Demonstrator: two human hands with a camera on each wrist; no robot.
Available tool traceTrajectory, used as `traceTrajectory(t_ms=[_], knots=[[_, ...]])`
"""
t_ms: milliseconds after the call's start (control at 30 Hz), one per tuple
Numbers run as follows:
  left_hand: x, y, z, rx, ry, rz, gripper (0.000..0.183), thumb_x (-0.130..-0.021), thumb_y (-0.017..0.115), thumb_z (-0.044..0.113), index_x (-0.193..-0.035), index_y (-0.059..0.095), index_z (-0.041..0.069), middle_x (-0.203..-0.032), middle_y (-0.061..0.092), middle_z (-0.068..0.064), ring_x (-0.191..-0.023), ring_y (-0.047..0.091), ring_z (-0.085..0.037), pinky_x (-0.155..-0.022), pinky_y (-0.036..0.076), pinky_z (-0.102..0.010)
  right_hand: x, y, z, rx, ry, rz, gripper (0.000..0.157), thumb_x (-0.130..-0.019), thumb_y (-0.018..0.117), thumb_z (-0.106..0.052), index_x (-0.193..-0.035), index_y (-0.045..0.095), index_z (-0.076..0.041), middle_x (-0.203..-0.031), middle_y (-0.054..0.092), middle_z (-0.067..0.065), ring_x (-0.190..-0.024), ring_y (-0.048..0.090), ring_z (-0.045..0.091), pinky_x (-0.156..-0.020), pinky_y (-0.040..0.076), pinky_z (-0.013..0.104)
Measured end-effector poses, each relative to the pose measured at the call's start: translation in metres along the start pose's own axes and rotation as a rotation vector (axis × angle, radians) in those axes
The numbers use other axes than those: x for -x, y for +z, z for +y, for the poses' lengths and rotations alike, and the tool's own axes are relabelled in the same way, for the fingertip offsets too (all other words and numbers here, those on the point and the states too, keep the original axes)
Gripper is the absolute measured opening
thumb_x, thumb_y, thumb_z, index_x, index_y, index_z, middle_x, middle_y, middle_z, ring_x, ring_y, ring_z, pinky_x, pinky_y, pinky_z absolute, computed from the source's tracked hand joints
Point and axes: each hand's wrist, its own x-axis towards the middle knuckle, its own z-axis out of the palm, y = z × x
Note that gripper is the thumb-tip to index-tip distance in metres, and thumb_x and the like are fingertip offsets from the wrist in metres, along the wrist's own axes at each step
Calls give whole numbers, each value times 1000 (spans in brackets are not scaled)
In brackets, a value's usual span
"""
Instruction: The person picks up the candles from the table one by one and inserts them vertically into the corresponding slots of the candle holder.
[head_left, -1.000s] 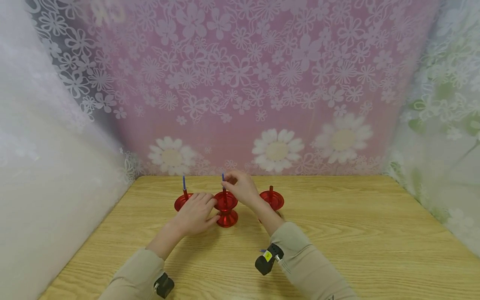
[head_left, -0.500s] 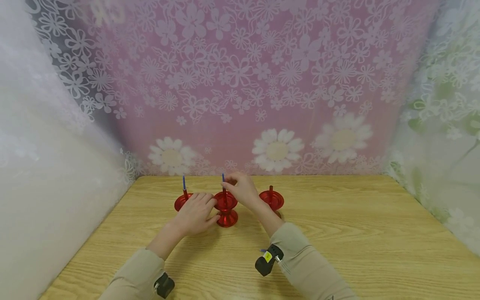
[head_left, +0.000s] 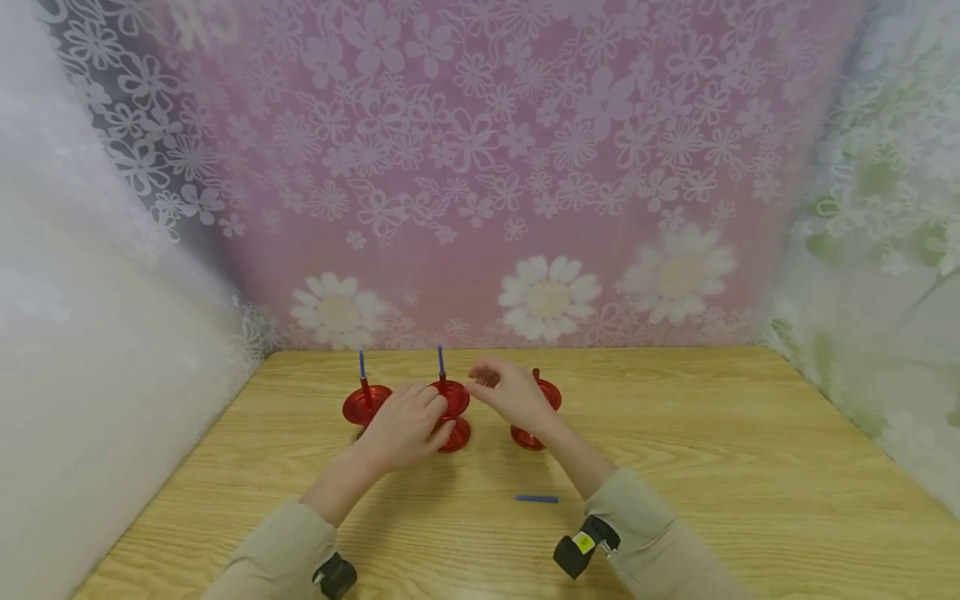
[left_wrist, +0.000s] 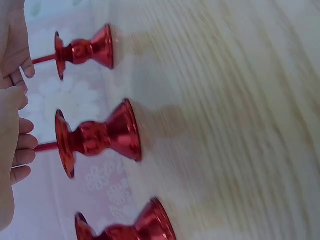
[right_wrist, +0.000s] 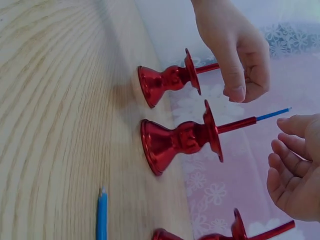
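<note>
Three red metal candle holders stand in a row. The left candle holder (head_left: pixel 366 404) bears an upright blue candle (head_left: pixel 362 364), and the middle candle holder (right_wrist: pixel 187 137) bears another blue candle (right_wrist: pixel 273 114) in its tube. On the right candle holder (head_left: pixel 551 396) the tube top is bare. My left hand (head_left: pixel 405 427) hovers before the left and middle holders with relaxed fingers, overlapping the middle dish in the head view. Between the middle and right holders is my right hand (head_left: pixel 513 396), loosely bent with nothing in it; its fingertips are just off the middle candle in the right wrist view.
A third blue candle (head_left: pixel 536 499) lies on the wooden table (head_left: pixel 712 467), nearer me than the right holder. Behind the table hangs a pink flowered curtain (head_left: pixel 480 167), with pale sheets at both sides. A small black camera (head_left: pixel 581 547) sits at my right sleeve.
My right hand has let go of the middle candle and drawn back to the right; the candle stays upright. My left hand has shifted slightly right. The loose candle now shows fully.
</note>
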Motion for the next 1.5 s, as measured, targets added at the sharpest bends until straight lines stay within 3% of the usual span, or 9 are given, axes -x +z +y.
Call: traceTrajectory(t_ms=[133, 333, 467, 667, 900, 1067, 1300, 1500], knots=[[-10, -1, 7, 8, 13, 12, 19, -83, 62, 20, -72, 50, 12, -68, 45, 2, -66, 43, -18, -62, 35, -30, 10, -14, 3, 17, -19, -4, 18, -88, 64, -19, -102, 65, -8, -86, 62, -2, -78, 57, 13, -65, 47, 29], [-28, 0, 18, -7, 6, -29, 20, -86, 61, 27, -76, 52, 12, -76, 49, 2, -76, 50, -18, -67, 38, -30, 22, -33, 16, 39, 9, -8, 19, -90, 62, -21, -101, 65, -6, -91, 64, 1, -80, 58, 16, -68, 48, 31], [-37, 5, 24, 3, -5, -100, 21, -87, 60, 31, -88, 57, 11, -87, 55, 0, -85, 52, -19, -73, 40, -32, 29, -46, 27, 17, 75, -6, 24, -90, 61, -23, -104, 65, -5, -92, 64, 5, -83, 59, 21, -68, 50, 34], [-48, 14, 31, 18, -53, -249, 31, -91, 56, 36, -106, 59, 9, -103, 57, -2, -100, 52, -21, -87, 40, -36, 38, -67, 45, 60, 98, -21, 24, -91, 60, -27, -100, 64, -5, -92, 65, 7, -86, 59, 21, -74, 47, 39], [-59, 23, 37, -13, -28, -276, 33, -91, 56, 38, -107, 59, 10, -104, 57, -3, -101, 52, -22, -88, 40, -36, 48, -85, 65, 63, 118, -47, 24, -91, 60, -27, -98, 63, -4, -91, 62, 7, -85, 58, 21, -74, 46, 37], [-63, 28, 42, -29, -16, -292, 30, -91, 55, 39, -105, 59, 13, -103, 56, -1, -101, 51, -21, -87, 39, -35, 54, -83, 77, -34, 134, -65, 27, -90, 61, -23, -103, 61, 0, -92, 62, 10, -87, 57, 25, -75, 46, 35], [-65, 31, 46, -47, -2, -320, 33, -91, 53, 40, -107, 60, 12, -107, 57, -1, -104, 51, -20, -91, 38, -35, 64, -67, 84, -89, 187, -105, 27, -88, 64, -21, -104, 61, 1, -88, 60, 5, -83, 57, 22, -71, 47, 34], [-65, 31, 49, -41, -14, -341, 33, -91, 53, 41, -106, 61, 12, -107, 57, -1, -104, 51, -20, -92, 38, -35, 67, -51, 91, -141, 134, -156, 24, -86, 65, -15, -100, 61, 5, -86, 62, 7, -78, 57, 24, -60, 49, 36]])
